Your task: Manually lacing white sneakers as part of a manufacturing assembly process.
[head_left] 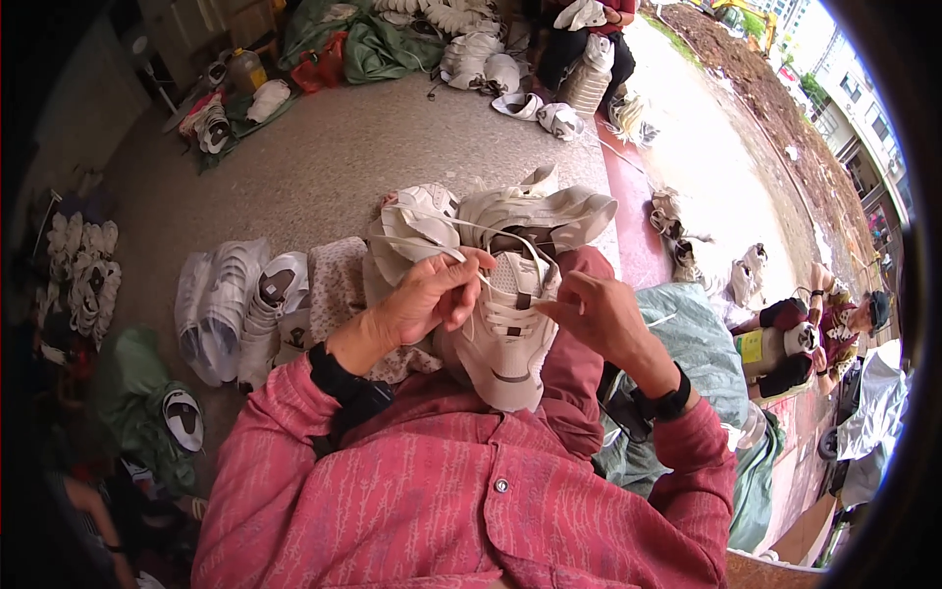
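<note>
A pale, off-white sneaker [505,329] sits on the person's lap, its smooth moulded panels and mesh tongue facing up, a thin white lace [461,231] looping off it. The left hand [427,299] has fingers curled tight, pinching that lace near the tongue. The right hand [599,314] is pinched narrow on the shoe's edge, fingertips together. More soft, crumpled shoe uppers [535,211] pile just beyond. White finished sneakers [231,304] lie in a row on the speckled concrete floor [324,157], beside green sacks [378,49].
</note>
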A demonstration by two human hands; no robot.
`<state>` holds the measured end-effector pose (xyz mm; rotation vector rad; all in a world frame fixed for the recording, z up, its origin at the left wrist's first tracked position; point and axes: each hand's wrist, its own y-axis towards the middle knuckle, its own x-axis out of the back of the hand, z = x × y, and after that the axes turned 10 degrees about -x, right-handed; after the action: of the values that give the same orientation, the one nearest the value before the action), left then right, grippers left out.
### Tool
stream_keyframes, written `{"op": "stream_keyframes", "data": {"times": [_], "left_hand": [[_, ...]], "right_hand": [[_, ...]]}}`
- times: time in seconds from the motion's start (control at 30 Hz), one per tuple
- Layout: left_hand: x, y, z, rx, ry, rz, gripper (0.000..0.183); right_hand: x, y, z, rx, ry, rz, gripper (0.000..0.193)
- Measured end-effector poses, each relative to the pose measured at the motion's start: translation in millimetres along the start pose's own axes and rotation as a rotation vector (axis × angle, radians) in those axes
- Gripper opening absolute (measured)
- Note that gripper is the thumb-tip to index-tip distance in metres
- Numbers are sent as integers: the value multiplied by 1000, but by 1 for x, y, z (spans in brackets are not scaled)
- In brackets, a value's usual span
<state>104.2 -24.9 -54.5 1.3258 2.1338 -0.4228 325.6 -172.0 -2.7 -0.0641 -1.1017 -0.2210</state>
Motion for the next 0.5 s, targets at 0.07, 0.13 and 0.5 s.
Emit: {"op": "stream_keyframes", "data": {"times": [0.07,0.13,0.5], "left_hand": [[6,4,-2,-89,-18,-155,29],[9,1,-16,-170,-19,-227,25],[70,-64,-77,-678,-58,-336,24]], "right_hand": [[-4,-9,7,-50,-29,19,25],[-4,-7,6,-100,-60,35,29],[16,21,-8,9,370,39,19]]}}
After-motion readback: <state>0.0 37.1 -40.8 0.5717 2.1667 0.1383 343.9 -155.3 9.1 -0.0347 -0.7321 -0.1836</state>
